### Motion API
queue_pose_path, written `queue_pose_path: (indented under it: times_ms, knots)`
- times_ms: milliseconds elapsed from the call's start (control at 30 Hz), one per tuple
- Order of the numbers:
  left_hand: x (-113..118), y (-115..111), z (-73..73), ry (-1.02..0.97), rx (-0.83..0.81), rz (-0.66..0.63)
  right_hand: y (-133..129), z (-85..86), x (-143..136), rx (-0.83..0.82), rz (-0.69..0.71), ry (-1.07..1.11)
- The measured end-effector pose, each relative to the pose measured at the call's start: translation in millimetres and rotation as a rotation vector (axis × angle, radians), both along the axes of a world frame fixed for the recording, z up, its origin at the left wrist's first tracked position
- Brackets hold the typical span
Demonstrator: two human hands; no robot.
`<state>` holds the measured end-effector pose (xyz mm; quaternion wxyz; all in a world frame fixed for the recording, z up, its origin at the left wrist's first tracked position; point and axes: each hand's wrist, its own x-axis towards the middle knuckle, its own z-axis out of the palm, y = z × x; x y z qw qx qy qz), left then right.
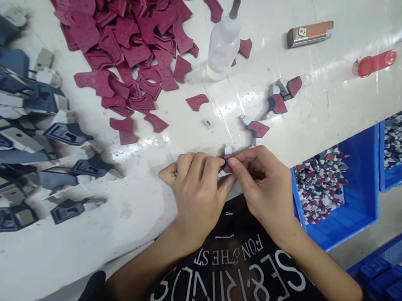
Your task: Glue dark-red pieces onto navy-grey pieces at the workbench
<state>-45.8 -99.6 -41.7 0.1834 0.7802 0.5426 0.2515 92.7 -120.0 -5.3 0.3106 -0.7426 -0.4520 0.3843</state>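
Note:
Close to the table's front edge, both hands meet on one small plastic part (228, 150), grey and white with a maroon piece on its face. My left hand (196, 191) is closed around its left side, fingers curled. From the other side, my right hand (268, 188) pinches it, thumb pressed on the maroon face. Fingers cover much of the part. Beyond the hands lie several similar parts with maroon faces, among them one part (258, 128) just past my right hand. A loose maroon piece (197, 102) and a tiny white piece (208, 123) rest farther back.
A heap of maroon pieces (136, 42) spreads at the back left, with grey-and-white parts (30, 99) at far left. A clear squeeze bottle (223, 47) stands behind. An orange lighter (309, 33) and a red plastic item (376, 63) lie right. A blue bin (361, 196) holds finished-looking parts.

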Motion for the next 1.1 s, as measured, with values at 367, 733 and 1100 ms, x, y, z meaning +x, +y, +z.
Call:
queue_pose_path:
  times_ms: [367,733,1100]
  knots:
    - [-7.2,-1.6,6.3,-0.038,-0.028,-0.1,3.4,7.1,11.9,-0.154,0.033,0.096]
    - [-20.2,6.1,42.6,-0.449,-0.3,-0.219,1.2,7.3,18.2,0.044,0.08,0.527]
    - [-8.5,19.8,49.5,-0.757,-0.982,-0.266,4.9,-2.8,13.5,0.178,0.03,0.67]
